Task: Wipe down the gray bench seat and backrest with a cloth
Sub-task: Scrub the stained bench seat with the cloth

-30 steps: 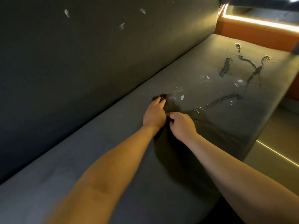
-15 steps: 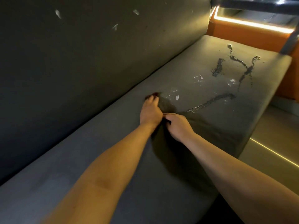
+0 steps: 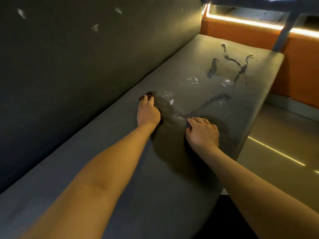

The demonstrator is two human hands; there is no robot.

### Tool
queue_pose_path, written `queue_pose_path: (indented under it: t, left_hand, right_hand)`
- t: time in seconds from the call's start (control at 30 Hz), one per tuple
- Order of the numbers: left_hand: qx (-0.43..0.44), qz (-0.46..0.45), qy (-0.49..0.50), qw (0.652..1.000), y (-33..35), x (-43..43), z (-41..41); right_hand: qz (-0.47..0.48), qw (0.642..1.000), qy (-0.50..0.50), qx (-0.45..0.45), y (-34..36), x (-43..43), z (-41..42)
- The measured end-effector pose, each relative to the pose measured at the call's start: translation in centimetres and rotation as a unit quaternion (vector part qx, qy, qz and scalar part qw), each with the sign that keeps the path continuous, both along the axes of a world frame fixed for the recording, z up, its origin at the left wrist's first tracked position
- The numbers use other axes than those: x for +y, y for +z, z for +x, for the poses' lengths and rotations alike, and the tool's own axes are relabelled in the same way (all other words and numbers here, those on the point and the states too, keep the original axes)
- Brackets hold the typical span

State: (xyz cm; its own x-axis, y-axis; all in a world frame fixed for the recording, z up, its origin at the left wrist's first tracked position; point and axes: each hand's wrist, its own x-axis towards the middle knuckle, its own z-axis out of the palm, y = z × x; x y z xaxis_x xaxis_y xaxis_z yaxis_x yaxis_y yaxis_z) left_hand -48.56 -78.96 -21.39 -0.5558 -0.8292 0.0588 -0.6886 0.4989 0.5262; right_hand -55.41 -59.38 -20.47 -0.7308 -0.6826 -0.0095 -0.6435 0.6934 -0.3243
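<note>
Left hand (image 3: 148, 114) lies flat, fingers straight, pressing a dark cloth (image 3: 147, 94) onto the gray seat (image 3: 69, 161) just beside the crease where the backrest (image 3: 86, 66) rises. The right hand (image 3: 202, 131) rests on the seat with fingers curled (whether they pinch anything, I cannot tell), near the front edge, past which the seat drops to the floor (image 3: 276, 135). Ahead of both hands runs a dark wet streak (image 3: 207, 104) with a white fleck (image 3: 171, 101) close to the cloth; beyond, the seat stretches open to its far end at an orange panel (image 3: 241, 33). Half a second ago the hands touched; now the right one has drawn apart, a creased gap between them.
</note>
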Motion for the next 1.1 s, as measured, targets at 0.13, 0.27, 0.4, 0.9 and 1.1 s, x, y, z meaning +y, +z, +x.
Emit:
queue_pose_path:
  t: [0.13, 0.27, 0.4, 0.9, 1.1]
  left_hand:
    - [0.019, 0.014, -0.141, 0.99, -0.1, 5.6, -3.3]
    - [0.027, 0.019, -0.204, 0.978, -0.4, 7.8, -3.5]
    - [0.02, -0.001, -0.264, 0.964, -0.7, 7.8, -2.4]
    - [0.017, 0.01, -0.15, 0.989, -0.8, 8.8, -2.7]
    - [0.023, 0.007, -0.244, 0.969, -1.2, 11.2, -2.0]
  right_hand:
    - [-0.007, 1.0, -0.007, -0.002, -0.6, 0.7, -0.6]
    - [-0.029, 0.999, -0.015, -0.009, -0.9, 1.3, -0.4]
    - [-0.049, 0.998, -0.025, -0.016, -0.8, 1.6, -0.3]
    - [-0.171, 0.979, -0.088, -0.069, -1.7, 2.3, -1.4]
    - [-0.116, 0.99, -0.042, -0.067, -1.4, 3.2, -0.9]
